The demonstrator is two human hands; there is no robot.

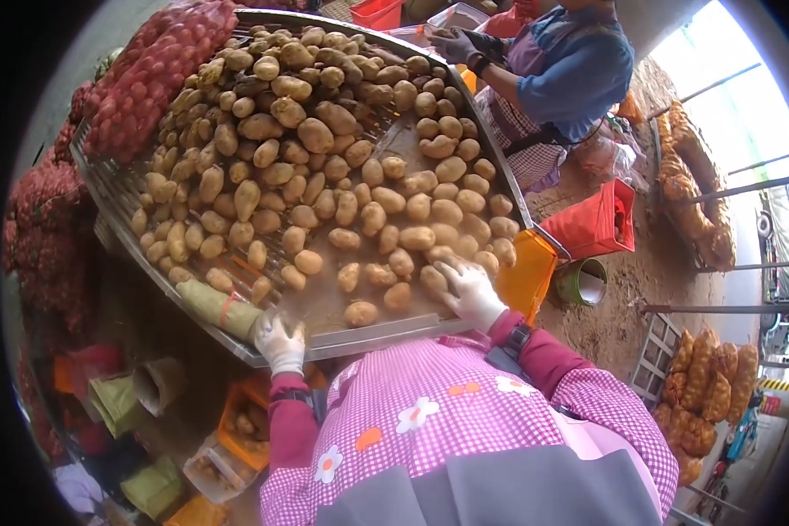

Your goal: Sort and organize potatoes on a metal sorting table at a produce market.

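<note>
A metal-rimmed sorting table (368, 340) with a slatted part stands before me, heaped with potatoes (315, 135). My left hand (280, 343), in a white glove, rests at the near rim beside a green padded roll (217, 309) tied with a red band. Its fingertips are partly hidden, so whether it grips the rim is unclear. My right hand (468, 289), also gloved, lies at the near right corner with its fingers spread. It touches several potatoes, one of them close between thumb and fingers. Dusty haze hangs over the potatoes there.
Across the right side a co-worker (575, 66) in dark gloves works at the table's edge. An orange chute (523, 273), a red crate (598, 220) and a green bucket (582, 281) stand at right. Red mesh sacks (158, 79) lean at left; an orange crate (237, 421) sits below.
</note>
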